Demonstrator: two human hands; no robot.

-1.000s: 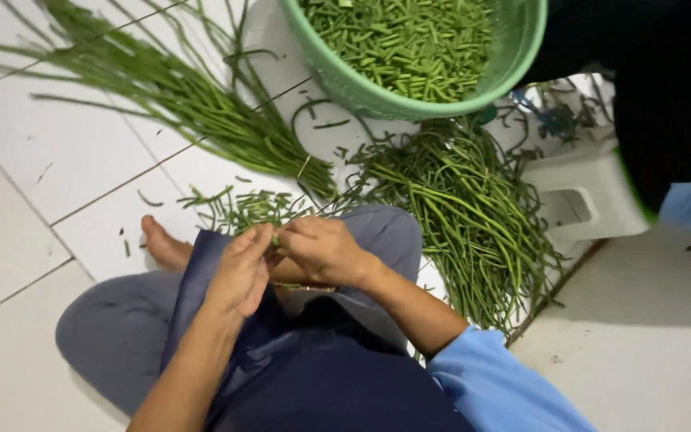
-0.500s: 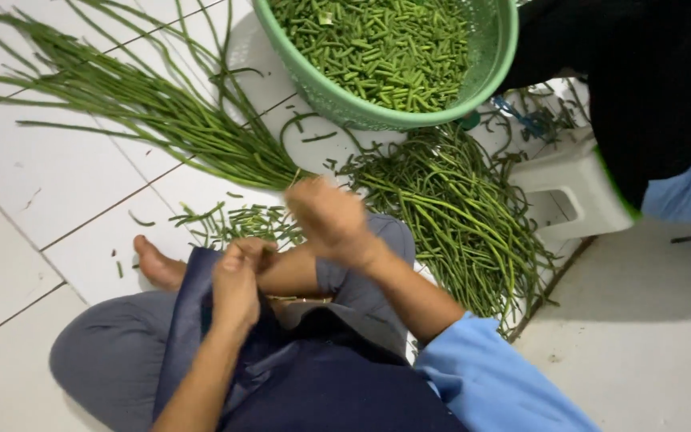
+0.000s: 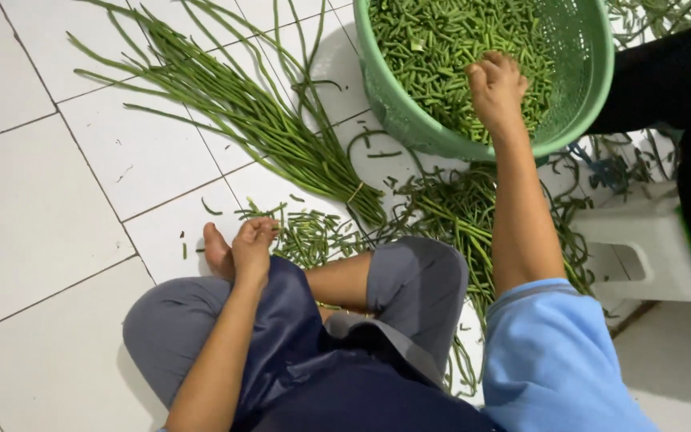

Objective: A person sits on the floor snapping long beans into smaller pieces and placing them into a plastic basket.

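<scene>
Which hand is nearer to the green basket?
The right. The right hand is over the cut beans inside the green basket. The left hand rests low by the bare foot, apart from the basket.

Green plastic mesh basket (image 3: 577,88), glossy white floor tiles (image 3: 33,216), blue cloth sleeve (image 3: 553,360)

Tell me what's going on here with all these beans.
A person sits cross-legged on the white tiled floor. Their right hand reaches into the green basket, over the cut bean pieces heaped inside. Their left hand rests by their foot, next to a small scatter of short pieces. A tied bundle of uncut long beans lies on the floor beside the basket, with a looser pile nearer the knee.
</scene>
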